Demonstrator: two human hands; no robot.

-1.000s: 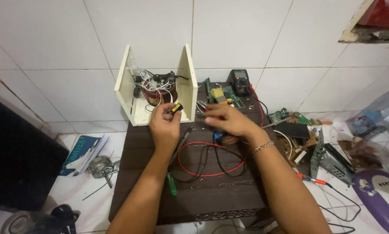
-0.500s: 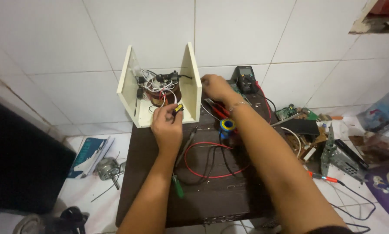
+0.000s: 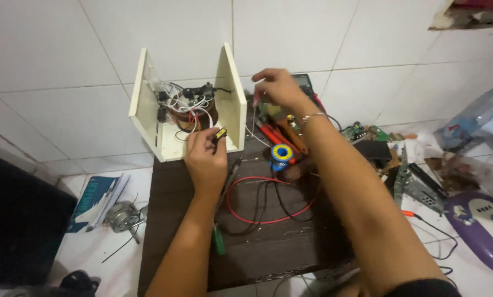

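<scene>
While the left hand [image 3: 205,159] pinches the small black-and-yellow component [image 3: 220,134] at the cream open-fronted casing [image 3: 147,104], the right hand [image 3: 277,88], its grip closed on a thin wire at two o'clock, should draw it in slack.

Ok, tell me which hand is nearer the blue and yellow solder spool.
Right. The right hand hovers above the solder spool near the wall; the left hand is farther, off to its left beside the cream housing.

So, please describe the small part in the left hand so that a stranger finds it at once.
Find the cream open casing standing against the tiled wall. At its open front, the left hand pinches a small black-and-yellow part; nearby wires are white or red.
</scene>
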